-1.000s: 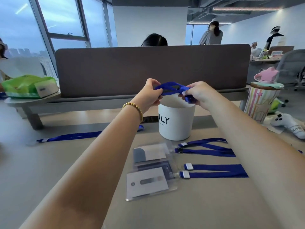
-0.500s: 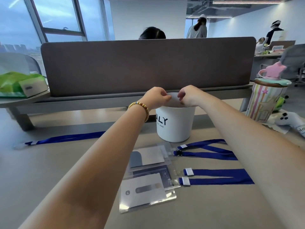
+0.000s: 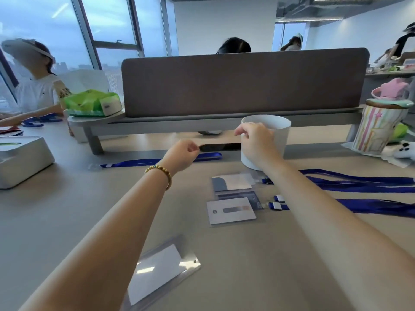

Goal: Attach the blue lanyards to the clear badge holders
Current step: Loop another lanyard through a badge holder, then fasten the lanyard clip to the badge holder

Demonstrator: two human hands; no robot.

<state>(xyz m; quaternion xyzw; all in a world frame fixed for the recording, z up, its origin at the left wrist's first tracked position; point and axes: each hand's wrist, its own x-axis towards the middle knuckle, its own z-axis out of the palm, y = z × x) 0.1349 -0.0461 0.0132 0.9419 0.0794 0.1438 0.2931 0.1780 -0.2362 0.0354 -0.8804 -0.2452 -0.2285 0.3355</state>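
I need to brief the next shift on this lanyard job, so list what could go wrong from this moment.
1. The right hand hovers against the white bucket; a careless move might tip it.
2. The right forearm lies over the blue lanyards and could drag them.
3. A clear badge holder lies apart near the table's front, where the left forearm might brush it away.

grey table (image 3: 56, 221), lanyards (image 3: 368, 185), badge holders (image 3: 231, 211), white cup (image 3: 278, 135)
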